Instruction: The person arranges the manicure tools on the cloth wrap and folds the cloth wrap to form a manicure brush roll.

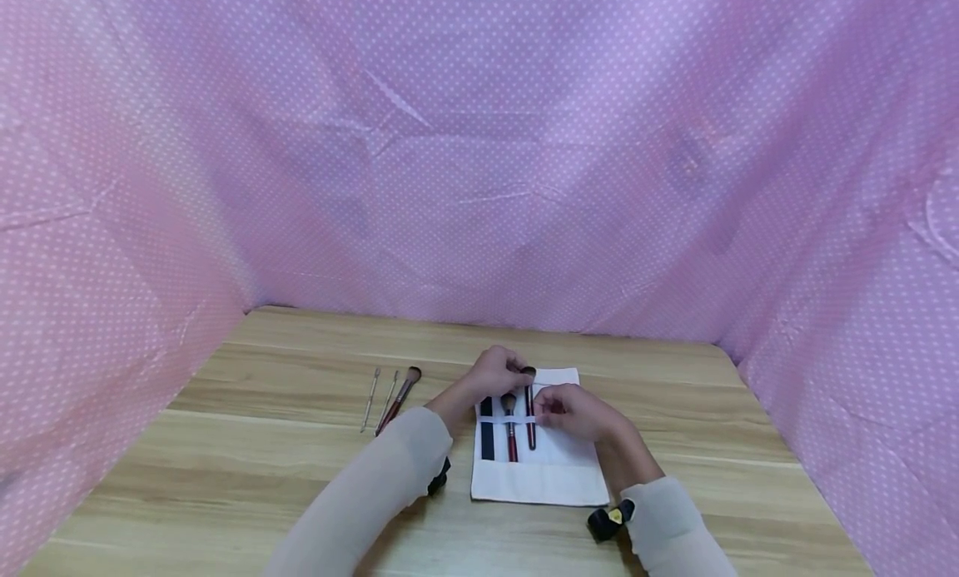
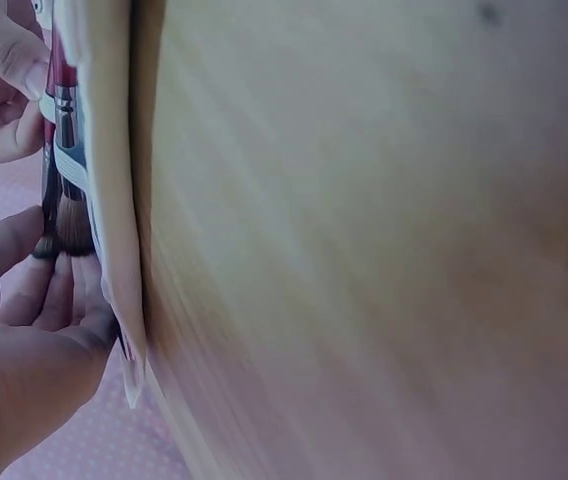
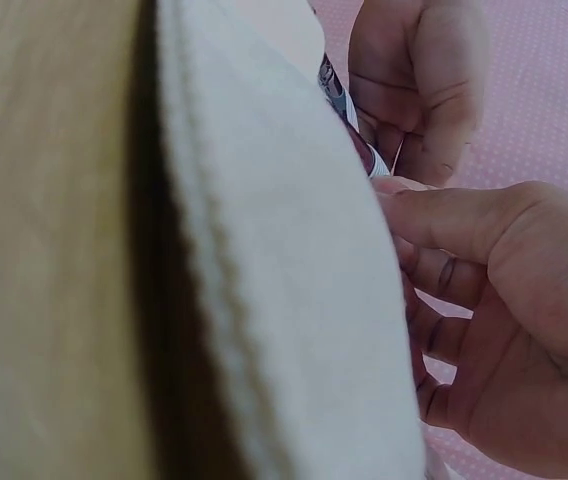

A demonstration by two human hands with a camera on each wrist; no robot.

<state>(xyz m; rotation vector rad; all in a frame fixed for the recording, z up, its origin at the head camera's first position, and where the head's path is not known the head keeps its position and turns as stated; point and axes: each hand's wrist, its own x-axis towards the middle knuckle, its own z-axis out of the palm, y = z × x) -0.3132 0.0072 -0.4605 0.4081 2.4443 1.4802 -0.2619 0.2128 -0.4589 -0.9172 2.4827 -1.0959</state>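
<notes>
Where the pale wood-grain tabletop (image 1: 225, 477) nears its far edge, right of its middle, lies an opened white cloth brush roll (image 1: 535, 481), soft and light, likely to buckle or slide unless steadied by its side edges. By the roll's far left corner, the person's left hand (image 1: 497, 373) pinches a slender makeup brush with a glossy dark-red handle (image 1: 532, 435) near its bristle end. Toward the roll's right edge, the right hand (image 1: 575, 410) has its fingertips drawn together at a white elastic band (image 1: 499, 420) and appears to pinch it. Whether the brush passes beneath the band cannot be told. The brush should prove light and stiff, its handle smooth and perhaps slippery. The band, thin and stretchy, probably lifts best when pinched right beside the handle. The dark, fluffy bristles (image 1: 529, 371) look easily splayed, so the handle promises a safer hold.
</notes>
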